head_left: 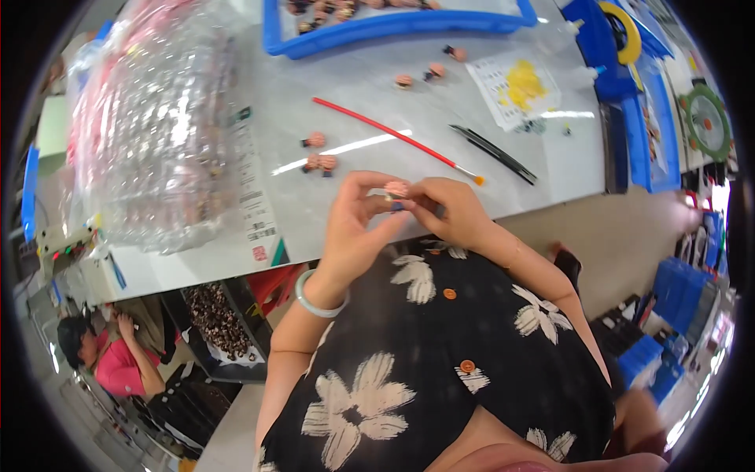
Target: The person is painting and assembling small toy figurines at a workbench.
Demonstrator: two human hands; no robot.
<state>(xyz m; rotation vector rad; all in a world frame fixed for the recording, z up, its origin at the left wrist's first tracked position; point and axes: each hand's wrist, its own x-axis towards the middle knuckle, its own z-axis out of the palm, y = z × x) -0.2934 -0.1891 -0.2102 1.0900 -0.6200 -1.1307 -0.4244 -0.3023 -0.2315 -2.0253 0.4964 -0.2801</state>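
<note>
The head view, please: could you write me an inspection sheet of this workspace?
Surface: pale table, glossy with glare streaks.
Job's things: one small pink figurine pinched between both hands, at the table's near edge.
Clutter: loose figurines, red brush, black tweezers, yellow-blotched paper, blue tray, big clear bag.
Grips: left hand and right hand both closed on the figurine; bangle on left wrist.
Cables: nothing seen.
Surroundings: another person seated lower left; blue crates at right.
</note>
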